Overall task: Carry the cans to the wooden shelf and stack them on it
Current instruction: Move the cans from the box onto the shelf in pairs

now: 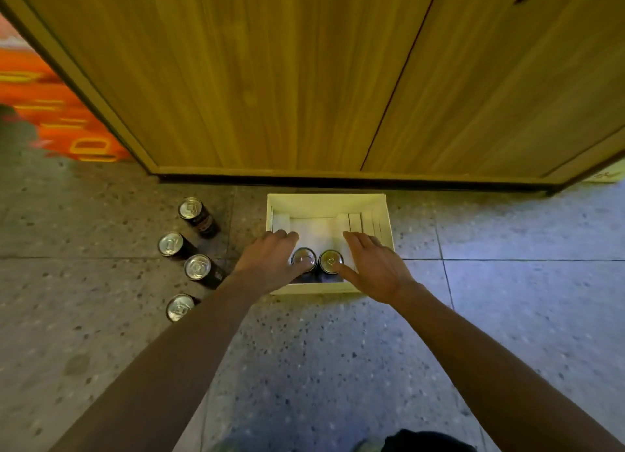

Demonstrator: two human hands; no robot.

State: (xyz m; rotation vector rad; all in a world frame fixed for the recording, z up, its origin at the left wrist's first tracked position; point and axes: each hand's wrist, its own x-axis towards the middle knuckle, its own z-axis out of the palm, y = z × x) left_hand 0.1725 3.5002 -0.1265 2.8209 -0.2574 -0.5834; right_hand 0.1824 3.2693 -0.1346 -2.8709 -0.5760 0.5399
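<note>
Two dark cans with silver tops stand upright side by side in a white box on the floor, near its front wall. My left hand lies against the left can, its thumb across the can's near rim. My right hand flanks the right can, fingers stretched forward and thumb tip touching the rim. Neither hand is closed around a can. Several more cans of the same kind stand on the floor to the left, one at the back and one nearest me.
A large wooden cabinet front rises right behind the box, its base touching the speckled stone floor. An orange printed object lies at the far left. A dark shape shows at the bottom edge.
</note>
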